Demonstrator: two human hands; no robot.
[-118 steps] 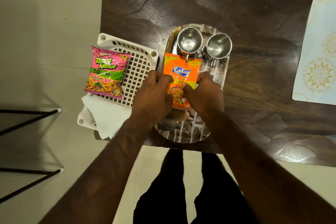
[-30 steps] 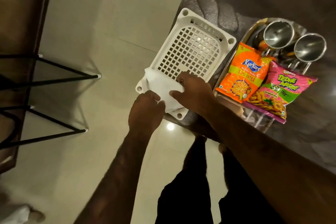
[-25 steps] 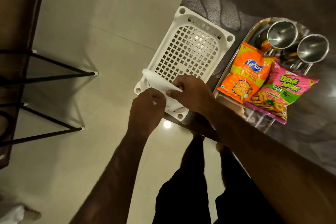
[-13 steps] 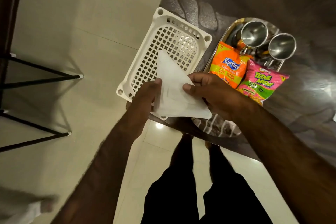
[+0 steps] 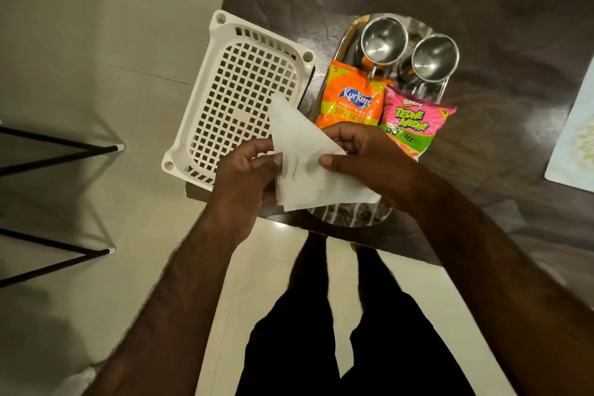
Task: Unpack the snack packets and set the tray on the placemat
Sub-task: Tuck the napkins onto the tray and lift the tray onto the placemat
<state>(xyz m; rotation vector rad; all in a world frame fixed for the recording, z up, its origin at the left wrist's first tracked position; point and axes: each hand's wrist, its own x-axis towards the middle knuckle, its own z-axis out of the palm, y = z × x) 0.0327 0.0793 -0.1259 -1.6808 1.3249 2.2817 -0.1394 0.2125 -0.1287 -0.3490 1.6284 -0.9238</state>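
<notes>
We pinch a folded white napkin (image 5: 305,164) in both hands' grip, left (image 5: 244,177) and right (image 5: 366,157), above the steel tray (image 5: 350,217) holding an orange packet (image 5: 352,100), pink packet (image 5: 414,120) and two cups (image 5: 384,40); beside the tray the white basket (image 5: 238,90) sits empty.

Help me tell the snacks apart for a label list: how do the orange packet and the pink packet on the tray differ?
The orange packet reads Kurkure; the pink packet reads Tedhe Medhe. The orange packet lies nearer the white basket, the pink packet toward the placemat. A steel cup handle overlaps the orange packet's top, while the right hand hides the pink packet's lower corner. Both lie flat, unopened, on the steel tray.
</notes>
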